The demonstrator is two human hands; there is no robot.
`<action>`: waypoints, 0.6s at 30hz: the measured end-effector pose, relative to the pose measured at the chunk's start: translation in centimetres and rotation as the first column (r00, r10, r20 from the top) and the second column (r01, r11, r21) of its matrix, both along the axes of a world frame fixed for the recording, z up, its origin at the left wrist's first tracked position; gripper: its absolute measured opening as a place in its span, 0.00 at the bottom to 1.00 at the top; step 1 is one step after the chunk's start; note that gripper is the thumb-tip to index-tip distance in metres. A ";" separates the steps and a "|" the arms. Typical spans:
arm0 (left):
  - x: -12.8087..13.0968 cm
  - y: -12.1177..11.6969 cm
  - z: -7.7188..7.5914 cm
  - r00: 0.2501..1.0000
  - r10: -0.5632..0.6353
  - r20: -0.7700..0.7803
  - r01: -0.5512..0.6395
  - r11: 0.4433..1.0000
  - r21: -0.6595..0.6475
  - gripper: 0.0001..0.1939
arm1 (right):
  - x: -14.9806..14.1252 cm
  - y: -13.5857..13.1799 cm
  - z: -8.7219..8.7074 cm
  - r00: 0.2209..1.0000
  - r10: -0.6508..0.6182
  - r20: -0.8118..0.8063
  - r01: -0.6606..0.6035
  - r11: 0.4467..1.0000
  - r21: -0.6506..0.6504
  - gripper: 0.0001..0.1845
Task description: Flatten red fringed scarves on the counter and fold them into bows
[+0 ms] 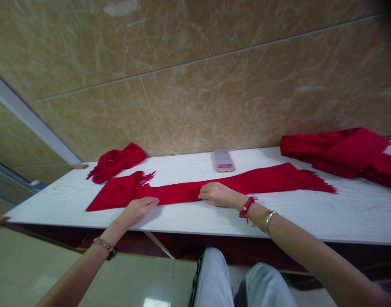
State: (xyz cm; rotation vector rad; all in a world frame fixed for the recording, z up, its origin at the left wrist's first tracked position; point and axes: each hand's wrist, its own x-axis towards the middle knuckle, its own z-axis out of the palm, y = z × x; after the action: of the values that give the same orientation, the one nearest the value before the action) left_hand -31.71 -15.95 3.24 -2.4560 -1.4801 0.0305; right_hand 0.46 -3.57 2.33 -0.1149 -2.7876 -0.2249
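A long red scarf [179, 192] with fringed ends lies lengthwise on the white board. Its left part is folded over into a pointed corner, with a fringe sticking out at the back. My left hand [142, 209] rests at the scarf's near edge beside this fold, fingers stretched out and lying flat. Farther right, my right hand [217, 194] has its fingers bent and pressed together on the scarf near its middle, pinching the cloth. The scarf's right end spreads out flat with its fringe on the board.
Another red scarf [119, 163] lies bunched at the back left. A larger heap of red scarves [339, 151] sits at the right. Against the tiled wall [195, 94] lies a phone [224, 161]. The white board's [278, 221] front edge runs just before my knees.
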 end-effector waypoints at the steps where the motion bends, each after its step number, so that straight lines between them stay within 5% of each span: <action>1: 0.1 -0.2 -0.3 1.000 0.010 -0.002 -0.010 1.000 0.005 0.20 | 0.0 0.0 -0.1 1.000 0.003 0.010 -0.003 1.000 0.001 0.10; 11: 3.2 1.5 0.1 0.987 0.115 0.116 -0.124 0.989 0.079 0.18 | -0.7 0.0 -0.7 0.998 -0.059 0.000 0.058 0.981 -0.186 0.20; 18: 8.4 5.2 -3.0 0.953 0.244 0.179 -0.247 0.969 -0.004 0.22 | -0.6 0.2 -2.0 0.967 -0.207 0.152 0.242 0.930 -0.276 0.30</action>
State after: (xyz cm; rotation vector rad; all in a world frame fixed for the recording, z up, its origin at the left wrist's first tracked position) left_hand -23.32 -10.74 0.25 -2.2957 -1.8460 -0.1568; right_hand -0.16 -3.34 0.34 -0.5119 -2.9074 0.1341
